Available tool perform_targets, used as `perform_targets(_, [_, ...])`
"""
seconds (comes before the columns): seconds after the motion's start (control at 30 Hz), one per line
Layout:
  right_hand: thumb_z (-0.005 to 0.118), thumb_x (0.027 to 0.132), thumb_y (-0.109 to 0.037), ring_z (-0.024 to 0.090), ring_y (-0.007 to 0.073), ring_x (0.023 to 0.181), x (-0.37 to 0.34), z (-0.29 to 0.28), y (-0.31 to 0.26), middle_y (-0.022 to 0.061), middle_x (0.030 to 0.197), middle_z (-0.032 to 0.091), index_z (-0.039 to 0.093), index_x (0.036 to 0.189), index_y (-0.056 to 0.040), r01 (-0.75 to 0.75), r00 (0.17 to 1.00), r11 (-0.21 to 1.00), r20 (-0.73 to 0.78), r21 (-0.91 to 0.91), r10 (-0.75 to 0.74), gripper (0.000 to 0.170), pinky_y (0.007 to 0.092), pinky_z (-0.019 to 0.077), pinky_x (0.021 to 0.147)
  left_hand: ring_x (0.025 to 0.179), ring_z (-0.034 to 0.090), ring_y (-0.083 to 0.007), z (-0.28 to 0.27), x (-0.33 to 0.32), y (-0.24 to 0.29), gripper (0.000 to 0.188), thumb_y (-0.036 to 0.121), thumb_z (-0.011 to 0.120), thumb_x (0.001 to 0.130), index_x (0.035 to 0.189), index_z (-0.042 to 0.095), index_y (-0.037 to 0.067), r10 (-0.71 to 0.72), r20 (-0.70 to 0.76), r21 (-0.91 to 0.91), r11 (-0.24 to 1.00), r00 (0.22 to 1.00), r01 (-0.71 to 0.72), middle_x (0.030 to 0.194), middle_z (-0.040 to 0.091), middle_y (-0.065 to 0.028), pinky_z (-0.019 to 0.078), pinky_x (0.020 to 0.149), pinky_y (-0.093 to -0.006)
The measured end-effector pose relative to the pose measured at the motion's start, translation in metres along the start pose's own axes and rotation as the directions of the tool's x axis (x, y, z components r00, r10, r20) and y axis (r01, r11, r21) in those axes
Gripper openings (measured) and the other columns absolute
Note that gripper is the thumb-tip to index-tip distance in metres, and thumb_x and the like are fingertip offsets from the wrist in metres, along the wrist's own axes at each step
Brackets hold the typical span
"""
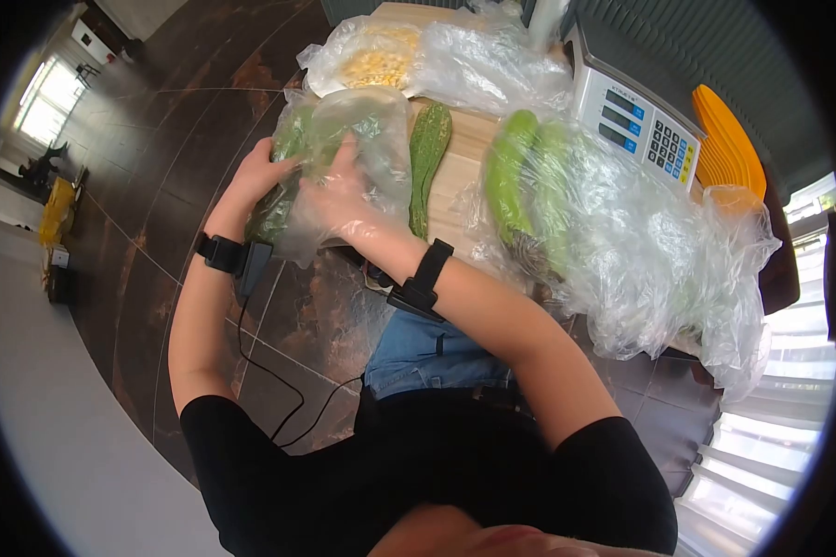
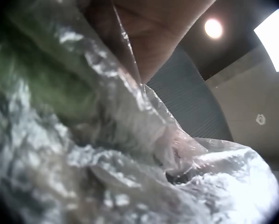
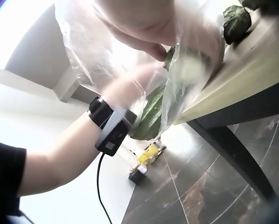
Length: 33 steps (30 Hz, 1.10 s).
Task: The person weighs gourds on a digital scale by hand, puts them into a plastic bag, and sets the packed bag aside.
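At the table's left end my left hand (image 1: 267, 171) grips a dark green, faintly ridged zucchini (image 3: 151, 116), its thumb lying over the top. A clear plastic bag (image 1: 381, 130) lies beside and partly over this zucchini. My right hand (image 1: 339, 193) is within the bag, its fingers spread under the film and its thumb towards the left hand. In the left wrist view, crinkled film and a blurred green shape fill the near side. Just right of the bag lies another speckled zucchini (image 1: 429, 162), unwrapped.
Bagged yellow kernels (image 1: 376, 67) and more film (image 1: 492, 65) lie at the back. Long light green vegetables (image 1: 515, 172) in plastic lie to the right, before a weighing scale (image 1: 636, 111) and orange trays (image 1: 729, 139). The table edge (image 3: 195, 114) runs close to the hands.
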State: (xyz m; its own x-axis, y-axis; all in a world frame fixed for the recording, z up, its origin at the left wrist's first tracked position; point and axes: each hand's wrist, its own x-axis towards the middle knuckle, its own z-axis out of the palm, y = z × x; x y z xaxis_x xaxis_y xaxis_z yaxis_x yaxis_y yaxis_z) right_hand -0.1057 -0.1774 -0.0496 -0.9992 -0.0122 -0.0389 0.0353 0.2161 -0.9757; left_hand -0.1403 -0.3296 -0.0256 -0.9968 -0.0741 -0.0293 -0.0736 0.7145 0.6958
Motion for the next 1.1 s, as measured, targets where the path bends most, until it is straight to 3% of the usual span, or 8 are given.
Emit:
perform_targets(0.07, [0.07,0.072,-0.025,0.05,0.0436,0.11,-0.007,-0.003,0.005,0.0328,0.118,0.044,0.014,0.141,-0.0046,0.055,0.998,0.997,-0.028,-0.046,-0.056,0.091,0.0465,0.0422,0.091,0.107,0.054,-0.0362,0.003,0.005,-0.002,0.066,0.037,0.065,0.079,0.128,0.043,-0.002,0.05,-0.048,0.224,0.974,0.998,-0.038,0.117,0.051,-0.0264,0.0431,0.09,-0.0395])
perform_targets(0.2, [0.064,0.08,-0.028,0.044,0.0415,0.115,-0.055,-0.069,-0.006,0.0293,0.125,0.043,0.026,0.139,-0.0008,0.388,0.881,0.879,0.392,-0.277,-0.266,0.075,0.0453,0.0379,0.096,0.114,0.044,-0.0477,0.016,0.005,-0.015,0.065,0.042,0.055,0.086,0.135,0.036,0.005,0.161,-0.049,0.32,0.937,0.986,-0.137,0.125,0.042,-0.0322,0.0372,0.097,-0.0463])
perform_targets(0.33, [0.058,0.086,-0.021,0.06,0.0245,0.087,-0.061,-0.168,-0.05,0.0129,0.091,0.061,0.056,0.106,0.001,0.443,0.218,0.889,0.947,0.119,-0.235,0.03,0.0333,0.0469,0.077,0.121,0.037,-0.0479,0.016,-0.029,0.01,0.062,0.043,0.052,0.088,0.137,0.036,0.009,0.283,-0.109,0.361,0.904,0.953,-0.227,0.132,0.035,-0.0327,0.035,0.099,-0.0476])
perform_targets(0.43, [0.059,0.084,-0.023,0.061,0.0295,0.071,-0.058,-0.203,-0.077,0.0121,0.072,0.062,0.058,0.083,0.0017,0.429,0.412,0.903,0.882,0.036,-0.23,0.025,0.0377,0.0484,0.067,0.124,0.034,-0.0468,0.018,-0.054,0.023,0.061,0.044,0.052,0.088,0.136,0.038,0.009,0.33,-0.069,0.432,0.86,0.941,-0.27,0.136,0.032,-0.0313,0.0333,0.101,-0.0474])
perform_targets(0.5, [0.063,0.081,-0.022,0.062,0.0296,0.075,-0.038,-0.194,-0.063,0.0151,0.073,0.062,0.056,0.087,0.0031,0.444,0.894,0.785,0.269,-0.432,-0.358,0.027,0.0387,0.0491,0.067,0.124,0.035,-0.0445,0.027,-0.064,0.026,0.06,0.045,0.054,0.086,0.133,0.042,0.009,0.329,-0.071,0.462,0.847,0.942,-0.261,0.136,0.033,-0.0285,0.0327,0.101,-0.0488])
perform_targets(0.57, [0.066,0.079,-0.022,0.062,0.0335,0.074,-0.013,-0.161,-0.036,0.0195,0.078,0.062,0.051,0.096,0.004,0.279,0.938,0.753,-0.001,-0.596,-0.348,0.034,0.0403,0.0509,0.069,0.125,0.035,-0.0427,0.037,-0.069,0.025,0.06,0.046,0.055,0.085,0.131,0.044,0.009,0.367,-0.127,0.63,0.747,0.922,-0.21,0.136,0.034,-0.0268,0.0329,0.099,-0.0512])
perform_targets(0.73, [0.068,0.078,-0.027,0.06,0.0393,0.088,-0.01,-0.106,-0.009,0.0289,0.095,0.055,0.023,0.133,0.0057,-0.003,0.989,0.702,-0.108,-0.712,-0.105,0.078,0.0416,0.0506,0.075,0.124,0.036,-0.0412,0.046,-0.067,0.021,0.057,0.044,0.056,0.084,0.128,0.048,0.009,0.407,-0.178,0.645,0.736,0.896,-0.206,0.135,0.037,-0.025,0.0337,0.096,-0.0517])
perform_targets(1.1, [0.07,0.073,-0.024,0.057,0.0428,0.097,-0.031,-0.118,0.011,0.0345,0.11,0.049,0.016,0.135,0.008,-0.062,0.996,0.868,-0.083,-0.492,0.024,0.088,0.0434,0.0492,0.081,0.126,0.035,-0.0399,0.047,-0.068,0.013,0.063,0.05,0.055,0.083,0.131,0.045,0.008,0.478,-0.18,0.713,0.666,0.859,-0.221,0.138,0.036,-0.0237,0.0303,0.098,-0.05])
